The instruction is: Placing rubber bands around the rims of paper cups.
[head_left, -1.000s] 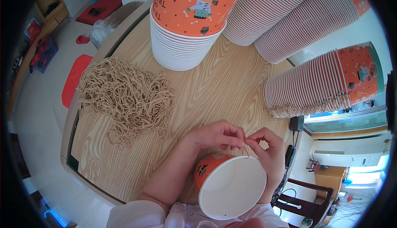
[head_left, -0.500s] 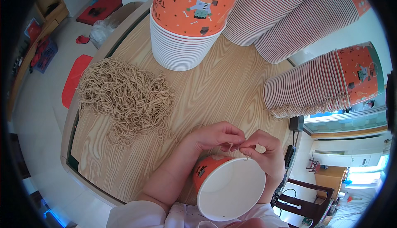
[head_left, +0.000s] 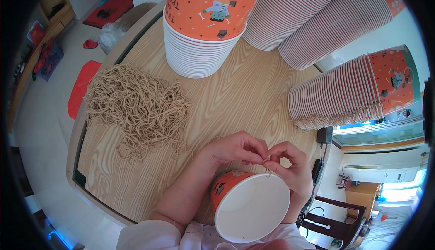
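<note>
A thin tan string [head_left: 269,172] is being pinched in the grip of the left hand [head_left: 238,148] and right hand [head_left: 293,165], beside the far rim of a white-lined orange bucket [head_left: 253,209], which is being seen tilted at the near side of the surface [head_left: 240,96].

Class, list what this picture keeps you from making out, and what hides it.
- Head view: part of the cord, covered by the left hand and right hand.
- Head view: base of the tilted bucket, behind its own wall.
- Head view: far end of the leftmost bucket stack, cut off by the upper edge.
</note>
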`<state>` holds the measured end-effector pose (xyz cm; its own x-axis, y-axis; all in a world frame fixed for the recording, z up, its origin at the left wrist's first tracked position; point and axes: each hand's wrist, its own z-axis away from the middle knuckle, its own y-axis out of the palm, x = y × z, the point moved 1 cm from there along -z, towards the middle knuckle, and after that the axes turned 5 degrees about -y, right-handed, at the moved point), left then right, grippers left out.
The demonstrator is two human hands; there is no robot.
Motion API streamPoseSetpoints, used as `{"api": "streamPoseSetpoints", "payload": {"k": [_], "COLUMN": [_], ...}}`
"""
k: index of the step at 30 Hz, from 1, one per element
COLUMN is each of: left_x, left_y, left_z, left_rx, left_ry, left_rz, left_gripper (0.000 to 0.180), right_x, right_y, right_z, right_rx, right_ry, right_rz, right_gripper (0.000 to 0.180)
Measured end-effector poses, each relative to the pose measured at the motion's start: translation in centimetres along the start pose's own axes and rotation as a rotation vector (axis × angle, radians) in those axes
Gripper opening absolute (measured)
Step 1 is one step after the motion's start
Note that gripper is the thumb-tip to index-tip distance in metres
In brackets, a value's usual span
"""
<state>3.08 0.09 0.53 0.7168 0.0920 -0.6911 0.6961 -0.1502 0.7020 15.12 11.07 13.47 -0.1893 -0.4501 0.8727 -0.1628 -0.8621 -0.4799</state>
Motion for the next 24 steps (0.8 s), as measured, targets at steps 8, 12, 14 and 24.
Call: {"api": "streamPoseSetpoints", "payload": {"k": [8, 12, 14, 24], "left_x": [0.29, 0.46, 0.28, 0.43], "left_y": [-0.24, -0.06, -0.17, -0.23], "left_z": [-0.13, -0.28, -0.13, -0.19], "left_rx": [-0.032, -0.003, -0.003, -0.024], "left_ry": [-0.035, 0.053, -0.079, -0.076], "left_rz": [-0.101, -0.124, -0.077, -0.068], "left_gripper": [0.007, 0.009, 0.011, 0.011], "right_x": [0.19, -0.36, -0.02, 0.09], "right_y": [-0.11, -0.56, -0.69, -0.60], "right_z": [-0.10, 0.04, 0.16, 0.12], "right_rx": [0.024, 0.003, 0.018, 0.046], "right_ry": [0.017, -0.028, -0.035, -0.055], "right_rz": [0.018, 0.016, 0.029, 0.081], "right_gripper": [0.021, 0.019, 0.019, 0.014]}}
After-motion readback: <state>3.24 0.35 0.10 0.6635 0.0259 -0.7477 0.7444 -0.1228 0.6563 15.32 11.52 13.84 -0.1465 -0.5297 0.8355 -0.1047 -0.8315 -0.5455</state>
